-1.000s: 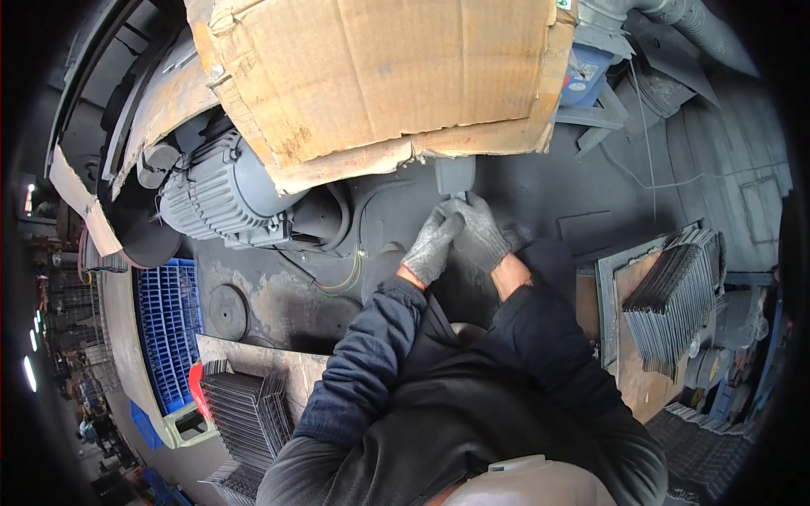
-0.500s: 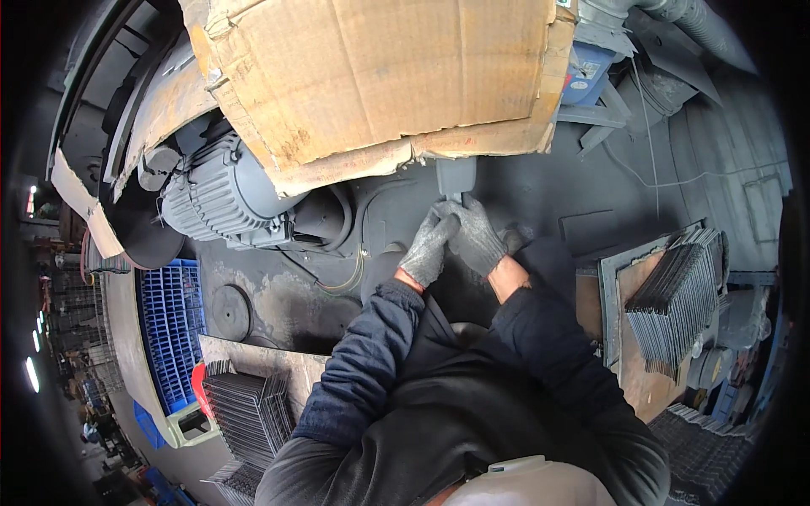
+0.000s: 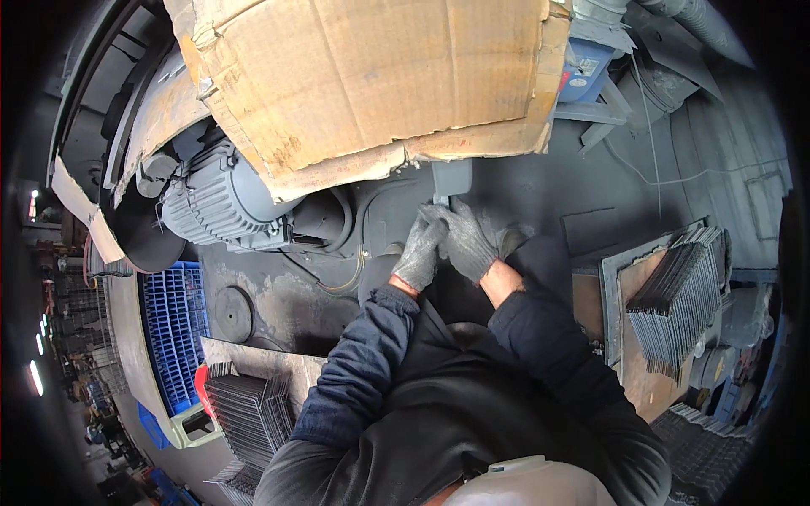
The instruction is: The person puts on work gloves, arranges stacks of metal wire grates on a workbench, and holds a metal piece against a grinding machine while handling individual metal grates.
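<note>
Both my hands wear grey knit gloves and meet at the narrow end of a flat grey metal blade (image 3: pixel 453 177). My right hand (image 3: pixel 468 240) is closed round that end with its fingers pressed together. Close against it on the left, my left hand (image 3: pixel 419 249) is closed too, its fingertips at the same narrow end. The wide part of the blade points away from me, its far edge reaching the lower edge of a big cardboard sheet (image 3: pixel 363 84). Whatever lies behind the cardboard is hidden.
A grey electric motor (image 3: pixel 211 190) stands at the left, with hoses beside it. Stacks of thin metal pieces lie at left (image 3: pixel 249 405) and right (image 3: pixel 675 308). A blue plastic crate (image 3: pixel 175 329) sits farther left. A thin cable (image 3: pixel 700 179) runs across the right side.
Both hands and the blade have shifted slightly left, and the blade's narrow end shows more between the fingers. The cardboard also appears a little farther left in view.
</note>
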### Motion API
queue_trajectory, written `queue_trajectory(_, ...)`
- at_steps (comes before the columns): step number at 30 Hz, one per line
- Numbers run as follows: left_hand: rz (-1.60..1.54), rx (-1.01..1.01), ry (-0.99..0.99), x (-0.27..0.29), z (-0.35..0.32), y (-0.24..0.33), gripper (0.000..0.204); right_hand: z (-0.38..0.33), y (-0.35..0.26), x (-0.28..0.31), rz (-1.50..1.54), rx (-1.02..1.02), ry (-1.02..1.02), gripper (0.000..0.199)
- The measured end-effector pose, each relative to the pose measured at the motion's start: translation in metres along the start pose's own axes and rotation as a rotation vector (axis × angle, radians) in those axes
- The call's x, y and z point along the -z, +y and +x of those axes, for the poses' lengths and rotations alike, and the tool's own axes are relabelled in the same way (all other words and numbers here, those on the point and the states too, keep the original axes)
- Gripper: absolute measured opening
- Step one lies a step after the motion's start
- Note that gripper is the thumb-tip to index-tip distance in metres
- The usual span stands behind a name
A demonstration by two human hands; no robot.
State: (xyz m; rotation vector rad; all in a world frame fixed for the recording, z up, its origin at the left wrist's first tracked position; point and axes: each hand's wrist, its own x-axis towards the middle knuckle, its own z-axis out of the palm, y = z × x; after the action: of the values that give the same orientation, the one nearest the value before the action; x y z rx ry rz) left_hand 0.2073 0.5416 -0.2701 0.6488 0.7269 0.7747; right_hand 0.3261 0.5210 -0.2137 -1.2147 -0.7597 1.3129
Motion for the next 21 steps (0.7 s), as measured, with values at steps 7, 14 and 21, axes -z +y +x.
queue_trajectory(7,0.015,0.044,-0.067,-0.007,0.001,0.002,0.049,0.007,0.024,0.011,-0.307,0.255,0.026,0.026)
queue_trajectory(14,0.019,0.020,-0.101,-0.019,-0.001,0.007,0.046,-0.001,-0.008,0.012,0.176,-0.258,0.093,0.026)
queue_trajectory(21,0.065,0.047,-0.127,-0.013,0.006,0.000,0.039,-0.001,-0.009,0.020,0.195,-0.305,0.057,0.026)
